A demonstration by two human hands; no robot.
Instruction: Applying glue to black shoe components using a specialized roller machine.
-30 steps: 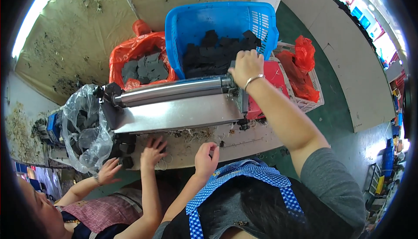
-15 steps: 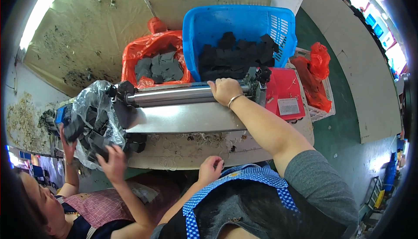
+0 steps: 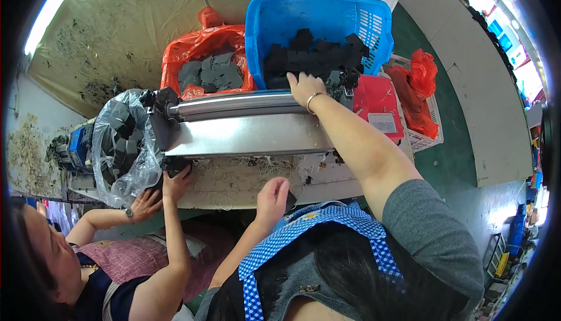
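Observation:
My right hand, with a bangle at the wrist, reaches over the right end of a machine's metal roller. Its thumb is spread to the left, and the other fingertips are partly hidden behind the knuckles. Just beyond it is a blue plastic basket holding black flat pieces. My left hand is in front of the table edge by my apron, fingers closed. A small dark flat piece shows at its fingertips. Below the roller slopes a shiny metal plate, with neither hand on it.
A red bag holds dark grey pieces. At left, a co-worker's hands are near a clear plastic bag of dark pieces. A red box and a white crate stand at right. Thin rings and scraps litter the table.
My right hand has lifted slightly off the roller toward the basket. My left hand has risen a little, with a dark piece now visible at it. The co-worker's hands moved below the clear bag.

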